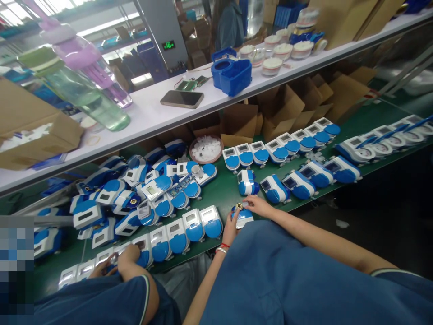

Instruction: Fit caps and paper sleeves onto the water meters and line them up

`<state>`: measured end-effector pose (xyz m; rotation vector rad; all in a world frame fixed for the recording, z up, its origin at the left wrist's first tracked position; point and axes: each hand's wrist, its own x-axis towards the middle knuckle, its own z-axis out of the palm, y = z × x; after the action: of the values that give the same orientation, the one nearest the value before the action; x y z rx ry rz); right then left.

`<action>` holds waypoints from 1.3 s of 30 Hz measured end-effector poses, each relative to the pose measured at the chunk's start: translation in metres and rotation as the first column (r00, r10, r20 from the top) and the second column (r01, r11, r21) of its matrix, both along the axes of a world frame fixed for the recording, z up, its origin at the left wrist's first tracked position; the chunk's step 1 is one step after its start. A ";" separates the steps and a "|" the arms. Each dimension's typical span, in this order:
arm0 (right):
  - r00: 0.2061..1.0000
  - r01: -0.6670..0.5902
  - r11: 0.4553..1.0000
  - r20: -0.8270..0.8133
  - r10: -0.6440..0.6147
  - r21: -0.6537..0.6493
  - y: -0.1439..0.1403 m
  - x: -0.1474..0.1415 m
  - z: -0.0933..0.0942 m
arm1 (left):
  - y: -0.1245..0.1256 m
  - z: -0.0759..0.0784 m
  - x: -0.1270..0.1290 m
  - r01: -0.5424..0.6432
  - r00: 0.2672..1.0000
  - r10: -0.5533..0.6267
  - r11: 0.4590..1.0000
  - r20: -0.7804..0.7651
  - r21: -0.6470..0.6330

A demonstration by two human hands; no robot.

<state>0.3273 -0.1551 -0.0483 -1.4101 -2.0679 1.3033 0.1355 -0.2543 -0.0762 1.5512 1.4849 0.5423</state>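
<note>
At the bench's front edge, my left hand (pixel 230 229) is closed around a blue-and-white water meter (pixel 244 218). Its brass threaded end (pixel 239 206) points up between my hands. My right hand (pixel 260 206) is closed at the far side of that meter, fingertips pinched by the brass end on a small whitish piece that is too small to name. Just beyond stands another water meter (pixel 246 182) on its side. To its right is a row of meters (pixel 274 188) with blue covers, and behind it runs a second row (pixel 260 153).
A co-worker's hands (pixel 129 258) handle meters at left. Piled meters (pixel 158 187) cover the left bench beside a pink bowl of clear plastic pieces (pixel 206 150). The shelf (pixel 145 117) above holds bottles (pixel 81 92), a phone (pixel 181 99) and a blue housing (pixel 232 76).
</note>
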 end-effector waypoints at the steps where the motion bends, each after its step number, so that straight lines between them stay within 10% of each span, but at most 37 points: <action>1: 1.000 0.006 1.000 -0.007 -0.006 0.022 0.000 0.001 -0.001 | 0.000 -0.001 0.000 0.007 1.000 -0.007 1.000 -0.011 -0.010; 8: 0.997 -0.041 0.980 -0.060 0.053 0.194 0.000 -0.009 0.005 | -0.001 -0.017 -0.002 0.000 1.000 -0.003 0.991 0.022 0.131; 19: 0.871 -0.419 0.883 0.368 0.326 0.209 0.007 -0.021 0.041 | 0.000 -0.018 -0.002 0.053 0.999 -0.052 0.984 -0.013 0.170; 26: 0.740 -0.303 0.945 0.655 0.154 0.120 0.005 -0.045 0.056 | 0.002 -0.013 0.000 0.040 0.999 -0.046 0.984 0.027 0.175; 39: 0.697 -0.324 0.938 0.701 0.151 0.120 -0.004 -0.048 0.046 | 0.000 -0.018 0.000 -0.027 0.998 0.022 0.996 0.058 0.081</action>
<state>0.2796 -0.1590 -0.0022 -1.7223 -2.8546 0.5835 0.1359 -0.2538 -0.0939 1.5693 1.4557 0.6643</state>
